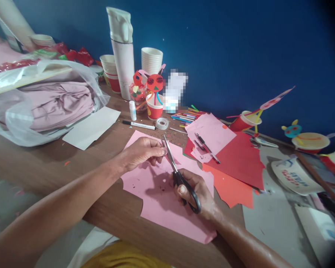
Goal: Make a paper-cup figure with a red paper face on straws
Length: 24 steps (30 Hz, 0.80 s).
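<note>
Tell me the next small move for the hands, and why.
Probably one short snip with the scissors: the right hand grips them with the blades up beside the fingertips of the left hand, which seems to pinch the pink paper steady.

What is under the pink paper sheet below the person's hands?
The pink paper sheet lies on the brown wooden table top, which shows around its edges. The part beneath the sheet is covered, so anything else under there cannot be seen.
</note>
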Each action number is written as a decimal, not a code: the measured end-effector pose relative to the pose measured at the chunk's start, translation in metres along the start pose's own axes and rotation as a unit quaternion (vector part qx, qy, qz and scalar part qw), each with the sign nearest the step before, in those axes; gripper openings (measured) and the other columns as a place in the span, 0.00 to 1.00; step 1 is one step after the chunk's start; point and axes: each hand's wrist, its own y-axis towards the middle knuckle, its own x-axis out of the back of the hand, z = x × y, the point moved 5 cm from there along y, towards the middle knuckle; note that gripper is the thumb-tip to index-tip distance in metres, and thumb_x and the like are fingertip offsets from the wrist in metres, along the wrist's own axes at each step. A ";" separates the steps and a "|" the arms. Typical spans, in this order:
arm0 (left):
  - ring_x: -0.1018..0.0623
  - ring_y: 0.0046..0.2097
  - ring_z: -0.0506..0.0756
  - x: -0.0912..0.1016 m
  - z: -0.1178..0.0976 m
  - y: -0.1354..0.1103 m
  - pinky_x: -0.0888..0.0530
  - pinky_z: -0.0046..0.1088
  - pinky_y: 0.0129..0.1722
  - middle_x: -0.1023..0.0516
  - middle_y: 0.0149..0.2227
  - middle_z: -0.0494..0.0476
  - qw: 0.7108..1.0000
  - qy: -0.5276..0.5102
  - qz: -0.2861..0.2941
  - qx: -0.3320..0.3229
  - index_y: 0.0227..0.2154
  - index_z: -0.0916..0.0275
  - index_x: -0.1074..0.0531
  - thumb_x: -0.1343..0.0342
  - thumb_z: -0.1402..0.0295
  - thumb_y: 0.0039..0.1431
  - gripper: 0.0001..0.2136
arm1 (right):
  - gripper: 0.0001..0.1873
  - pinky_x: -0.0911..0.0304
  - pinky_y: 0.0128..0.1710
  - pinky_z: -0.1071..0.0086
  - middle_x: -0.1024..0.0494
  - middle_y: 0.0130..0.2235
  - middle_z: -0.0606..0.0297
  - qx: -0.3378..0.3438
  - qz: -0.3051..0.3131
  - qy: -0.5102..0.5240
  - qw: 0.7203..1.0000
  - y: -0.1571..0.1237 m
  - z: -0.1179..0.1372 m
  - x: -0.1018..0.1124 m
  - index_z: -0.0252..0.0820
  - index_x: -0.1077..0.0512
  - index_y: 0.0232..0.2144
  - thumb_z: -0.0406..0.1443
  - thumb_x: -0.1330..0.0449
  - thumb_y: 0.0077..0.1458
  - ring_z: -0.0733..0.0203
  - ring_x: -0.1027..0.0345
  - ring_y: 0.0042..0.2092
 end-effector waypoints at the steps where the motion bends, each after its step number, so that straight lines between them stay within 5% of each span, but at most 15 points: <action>1: 0.33 0.21 0.46 0.000 0.000 0.000 0.38 0.21 0.20 0.31 0.18 0.50 1.000 0.004 -0.003 0.004 0.19 0.66 0.30 0.44 0.70 0.48 0.07 | 0.25 0.45 0.18 0.77 0.35 0.20 0.72 0.002 0.004 -0.003 1.000 0.000 0.000 0.000 0.36 0.33 0.35 0.52 0.39 0.46 0.71 0.43 0.19; 24: 0.33 0.21 0.46 0.003 0.000 0.001 0.37 0.21 0.21 0.33 0.18 0.49 1.000 0.004 0.003 -0.014 0.17 0.66 0.32 0.45 0.68 0.49 0.10 | 0.26 0.46 0.18 0.75 0.35 0.19 0.72 -0.045 -0.020 -0.024 0.998 0.001 0.003 0.006 0.36 0.31 0.34 0.53 0.38 0.43 0.70 0.44 0.19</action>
